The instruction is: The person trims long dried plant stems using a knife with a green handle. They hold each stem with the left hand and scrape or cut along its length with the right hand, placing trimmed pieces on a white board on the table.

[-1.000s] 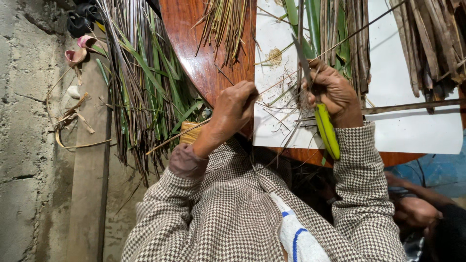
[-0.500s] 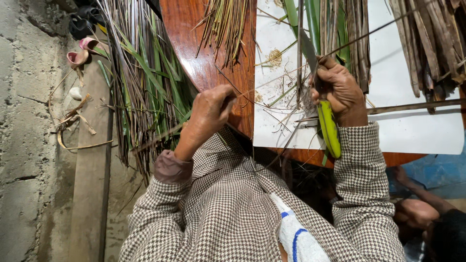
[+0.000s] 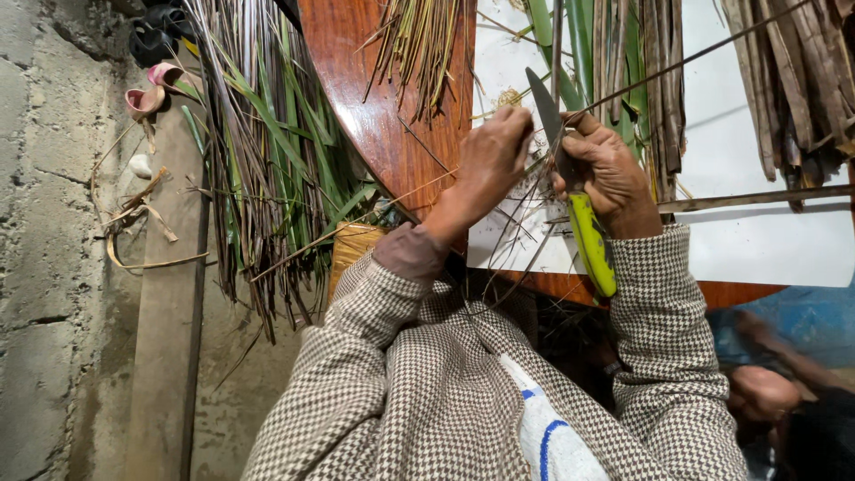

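In right hand (image 3: 606,174), yellow-handled knife (image 3: 579,205)

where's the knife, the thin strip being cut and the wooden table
knife (image 3: 590,240), head view, on its yellow-green handle
thin strip (image 3: 677,61), head view, on its bare stretch past the right hand
wooden table (image 3: 374,116), head view, on its bare reddish top

Lighting even and soft, brightest on the white sheet (image 3: 757,240) with faint shadows, polished wood (image 3: 374,107) showing mild sheen; lower right corner dim and motion-blurred; wide-angle bending at edges.
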